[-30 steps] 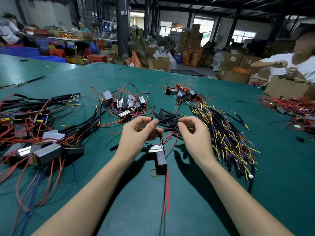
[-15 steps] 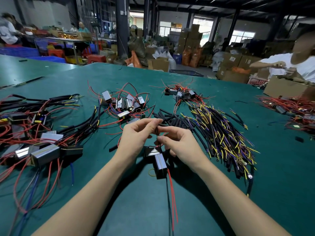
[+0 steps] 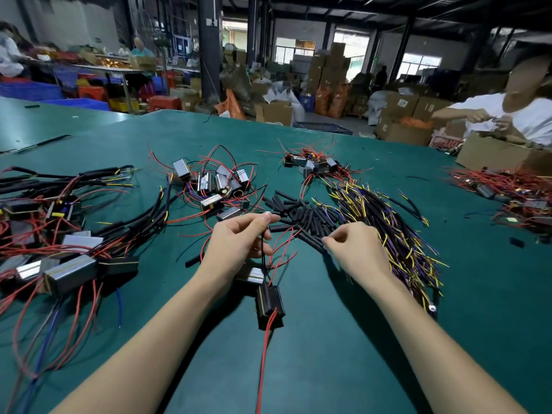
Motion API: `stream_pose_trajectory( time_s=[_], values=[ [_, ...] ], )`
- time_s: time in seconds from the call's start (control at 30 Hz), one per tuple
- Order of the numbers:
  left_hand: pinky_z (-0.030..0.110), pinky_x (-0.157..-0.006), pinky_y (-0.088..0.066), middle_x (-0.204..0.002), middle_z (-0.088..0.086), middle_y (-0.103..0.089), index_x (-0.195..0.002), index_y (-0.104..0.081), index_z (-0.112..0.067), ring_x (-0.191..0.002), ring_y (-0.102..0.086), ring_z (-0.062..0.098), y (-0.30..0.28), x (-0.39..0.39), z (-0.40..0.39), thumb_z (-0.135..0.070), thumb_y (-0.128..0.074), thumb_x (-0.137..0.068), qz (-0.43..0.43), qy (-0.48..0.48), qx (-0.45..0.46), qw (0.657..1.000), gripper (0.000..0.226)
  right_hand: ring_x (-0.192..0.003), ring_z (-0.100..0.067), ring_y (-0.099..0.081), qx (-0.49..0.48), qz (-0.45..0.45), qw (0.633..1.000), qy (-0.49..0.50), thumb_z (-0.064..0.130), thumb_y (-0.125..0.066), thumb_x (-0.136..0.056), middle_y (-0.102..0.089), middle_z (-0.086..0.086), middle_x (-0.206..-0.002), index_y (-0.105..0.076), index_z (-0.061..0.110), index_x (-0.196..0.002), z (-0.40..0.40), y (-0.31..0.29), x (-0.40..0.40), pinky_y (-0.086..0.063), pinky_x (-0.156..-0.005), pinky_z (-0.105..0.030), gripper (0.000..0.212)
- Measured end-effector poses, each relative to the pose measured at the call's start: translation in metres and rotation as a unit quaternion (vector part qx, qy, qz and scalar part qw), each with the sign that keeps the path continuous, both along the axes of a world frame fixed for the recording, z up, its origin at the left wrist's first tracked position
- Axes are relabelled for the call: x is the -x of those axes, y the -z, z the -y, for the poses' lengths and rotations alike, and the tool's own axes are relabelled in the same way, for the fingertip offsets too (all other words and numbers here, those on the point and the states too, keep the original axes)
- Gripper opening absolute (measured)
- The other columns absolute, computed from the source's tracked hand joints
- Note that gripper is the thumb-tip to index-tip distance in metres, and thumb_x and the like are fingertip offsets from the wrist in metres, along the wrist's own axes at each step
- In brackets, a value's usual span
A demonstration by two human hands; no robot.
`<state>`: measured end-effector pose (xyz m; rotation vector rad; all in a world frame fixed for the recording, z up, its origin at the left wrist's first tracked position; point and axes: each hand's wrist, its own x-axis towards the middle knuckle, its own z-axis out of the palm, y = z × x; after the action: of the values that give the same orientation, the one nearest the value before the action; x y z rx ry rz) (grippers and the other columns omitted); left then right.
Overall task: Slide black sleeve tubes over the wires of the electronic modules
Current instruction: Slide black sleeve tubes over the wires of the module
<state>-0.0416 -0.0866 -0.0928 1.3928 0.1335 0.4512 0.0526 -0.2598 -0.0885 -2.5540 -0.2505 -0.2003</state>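
Green table (image 3: 343, 354): left hand (image 3: 239, 237) pinches the black module's (image 3: 268, 303) thin wires above it, right hand (image 3: 355, 249) pinches a black sleeve tube (image 3: 310, 241) from the pile (image 3: 301, 216) beyond the module.

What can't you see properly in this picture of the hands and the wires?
Head view only:
- Right hand: whether its fingers already pinch a black sleeve tube; the fingers themselves hide their tips.
- Left hand: the wire ends it grips are hidden inside its curled fingers.
- Silver module: partly covered by the left wrist.
- Red wire: cut off by the bottom edge.
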Motion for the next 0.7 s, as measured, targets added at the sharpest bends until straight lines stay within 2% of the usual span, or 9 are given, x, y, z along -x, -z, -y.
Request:
stream_pose_trajectory(
  time_s=[0.13,0.27,0.37,0.47,0.6,0.63,0.7],
  values=[
    [0.012,-0.048,-0.042,-0.062,-0.006,-0.058,-0.094,-0.074,-0.017,-0.048,-0.056,0.009,0.001,-0.001,0.0,-0.026,-0.059,-0.092,-0.011,0.008,-0.002,1.0,0.019,-0.093,-0.025,-0.063,0.05,0.009,0.999,-0.015,0.042,-0.066,-0.084,-0.07,0.002,-0.092,-0.071,0.023,-0.087,-0.011,0.005,0.002,-0.038,-0.069,-0.028,0.02],
    [0.013,-0.045,-0.042,-0.068,-0.003,-0.057,-0.098,-0.074,-0.016,-0.049,-0.056,0.006,0.001,-0.002,0.002,-0.023,-0.06,-0.092,-0.008,-0.001,-0.01,1.0,0.018,-0.094,-0.025,-0.063,0.075,0.04,0.996,-0.031,0.037,-0.062,-0.088,-0.069,0.001,-0.095,-0.068,0.02,-0.089,-0.013,0.006,0.003,-0.043,-0.07,-0.03,0.018],
    [0.011,-0.044,-0.04,-0.064,-0.011,-0.06,-0.096,-0.075,-0.02,-0.051,-0.054,0.002,0.001,-0.001,0.001,-0.024,-0.06,-0.091,-0.006,-0.012,-0.031,0.999,0.017,-0.095,-0.026,-0.062,0.08,0.067,0.994,-0.037,0.033,-0.058,-0.091,-0.068,0.0,-0.097,-0.065,0.018,-0.097,-0.014,0.008,0.003,-0.047,-0.073,-0.032,0.017],
    [0.012,-0.048,-0.043,-0.069,-0.014,-0.066,-0.097,-0.075,-0.02,-0.052,-0.055,0.003,0.003,-0.002,-0.001,-0.024,-0.061,-0.091,-0.002,-0.018,-0.041,0.999,0.016,-0.086,-0.021,-0.059,0.002,0.062,0.996,-0.066,0.027,-0.058,-0.091,-0.064,0.004,-0.088,-0.062,0.019,-0.103,-0.012,0.009,0.0,-0.043,-0.069,-0.03,0.015],
    [0.021,-0.062,-0.055,-0.084,0.0,-0.069,-0.09,-0.074,-0.017,-0.059,-0.066,0.012,0.003,-0.003,-0.001,-0.014,-0.066,-0.086,0.024,-0.03,-0.003,0.999,0.009,-0.071,-0.013,-0.056,-0.166,0.031,0.981,-0.091,0.016,-0.06,-0.091,-0.062,0.003,-0.075,-0.068,0.01,-0.105,-0.009,0.005,-0.008,-0.039,-0.068,-0.022,0.017],
    [0.023,-0.064,-0.056,-0.082,0.001,-0.068,-0.088,-0.073,-0.016,-0.06,-0.067,0.015,0.003,-0.003,-0.001,-0.014,-0.068,-0.085,0.027,-0.031,0.002,0.999,0.006,-0.068,-0.011,-0.056,-0.231,0.001,0.969,-0.091,0.014,-0.059,-0.092,-0.062,0.003,-0.074,-0.068,0.008,-0.105,-0.008,0.002,-0.008,-0.041,-0.067,-0.02,0.017],
    [0.028,-0.065,-0.058,-0.077,-0.002,-0.068,-0.085,-0.072,-0.016,-0.06,-0.068,0.019,0.003,-0.002,-0.001,-0.016,-0.07,-0.083,0.033,-0.029,-0.001,0.999,0.003,-0.064,-0.008,-0.055,-0.379,-0.079,0.915,-0.11,0.01,-0.058,-0.093,-0.063,0.002,-0.074,-0.068,0.005,-0.104,-0.009,-0.005,-0.004,-0.043,-0.059,-0.018,0.016]
  ],
)
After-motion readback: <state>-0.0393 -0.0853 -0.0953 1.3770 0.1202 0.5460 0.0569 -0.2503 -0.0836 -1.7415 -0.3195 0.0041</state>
